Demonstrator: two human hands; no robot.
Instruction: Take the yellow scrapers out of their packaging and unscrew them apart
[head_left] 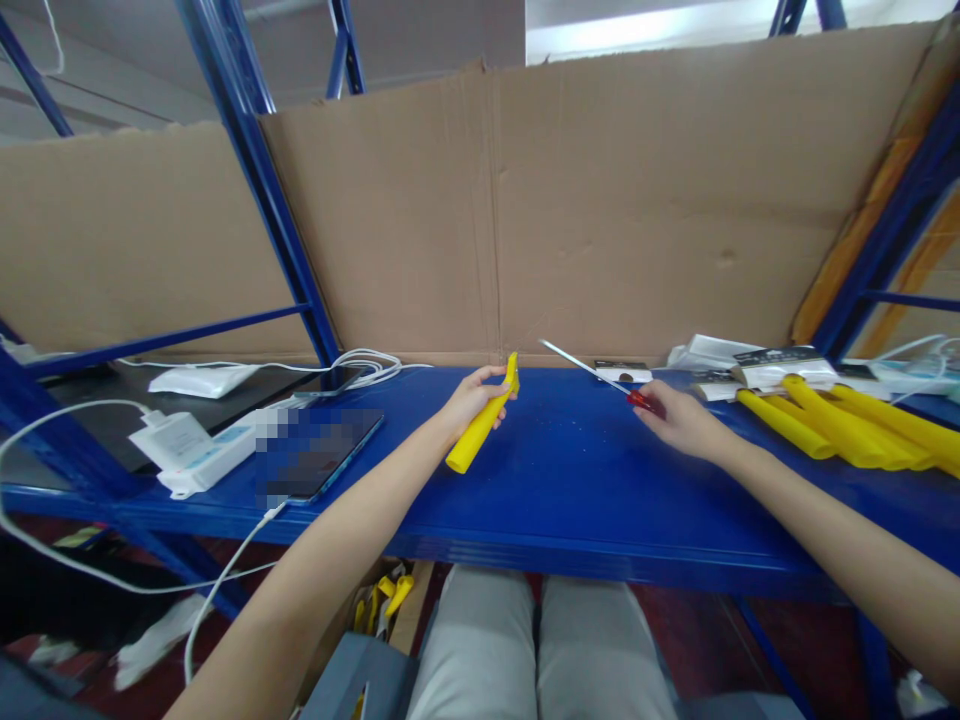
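Yellow handle [481, 422] sits in the left hand [469, 402], fingers wrapped round its upper part, held tilted just above the blue shelf [570, 480] with its lower end pointing down toward the person. Facing it, the right hand [679, 420] is closed on the red grip of a screwdriver [600, 376] — its thin metal shaft slants up and left, the tip near the top of the yellow handle but apart from it. To the right lies a pile of yellow tubes [847, 425] on the shelf, with white and dark packets [750, 362] just behind them. To the left lie a tablet [319, 452] — its screen blurred — a white power strip [199, 455] and white cables [360, 365]. Brown cardboard [600, 200] stands along the back of the shelf, between blue frame posts [262, 180].
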